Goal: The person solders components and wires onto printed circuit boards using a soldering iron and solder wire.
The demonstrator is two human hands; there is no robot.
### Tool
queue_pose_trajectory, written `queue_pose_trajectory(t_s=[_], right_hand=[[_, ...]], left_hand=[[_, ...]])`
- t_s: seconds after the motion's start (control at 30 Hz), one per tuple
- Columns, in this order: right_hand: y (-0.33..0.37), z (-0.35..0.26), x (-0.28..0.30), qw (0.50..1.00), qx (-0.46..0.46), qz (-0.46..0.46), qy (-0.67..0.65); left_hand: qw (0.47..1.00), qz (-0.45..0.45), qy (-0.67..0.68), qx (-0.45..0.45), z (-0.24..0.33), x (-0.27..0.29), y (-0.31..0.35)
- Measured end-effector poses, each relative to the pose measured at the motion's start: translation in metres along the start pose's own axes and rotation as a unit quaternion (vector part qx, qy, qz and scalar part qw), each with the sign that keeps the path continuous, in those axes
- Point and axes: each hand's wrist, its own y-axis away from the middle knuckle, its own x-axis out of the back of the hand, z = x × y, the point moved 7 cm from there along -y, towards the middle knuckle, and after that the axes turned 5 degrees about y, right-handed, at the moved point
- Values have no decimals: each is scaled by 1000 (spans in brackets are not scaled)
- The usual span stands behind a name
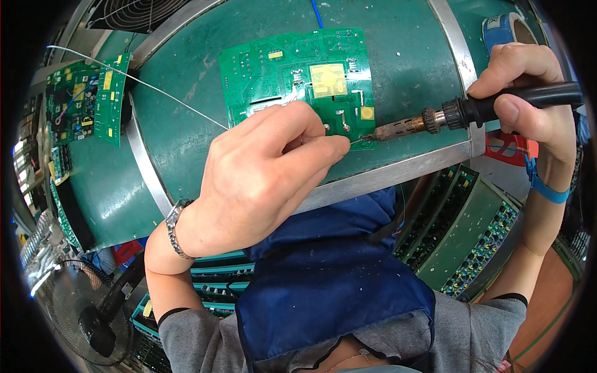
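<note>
A green circuit board (261, 68) with yellow patches lies on the green work surface, its lower left part hidden behind my left hand. My left hand (267, 161) is closed in a pinch on a thin strand of solder wire (180, 100). The wire runs in from the upper left, and a short end shows past the fingertips at the board's lower right corner. My right hand (528, 93) grips the black handle of a soldering iron (401, 127). The iron's tip points left and meets the board at that corner, close to the wire's end.
More circuit boards (112, 102) stand at the left. A metal rail (392, 165) edges the work surface in front of me. A blue tape roll (507, 31) sits at the upper right. Racks of boards (460, 230) stand below right; a fan (93, 311) is at lower left.
</note>
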Motion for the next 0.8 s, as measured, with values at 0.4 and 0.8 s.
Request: queue_pose_trajectory(t_s=[0.4, 0.8], right_hand=[[68, 0, 46, 984, -73, 152, 64], [148, 30, 26, 830, -218, 465, 218]], left_hand=[[996, 52, 9, 67, -2, 25, -1], [976, 115, -73, 170, -30, 79, 46]])
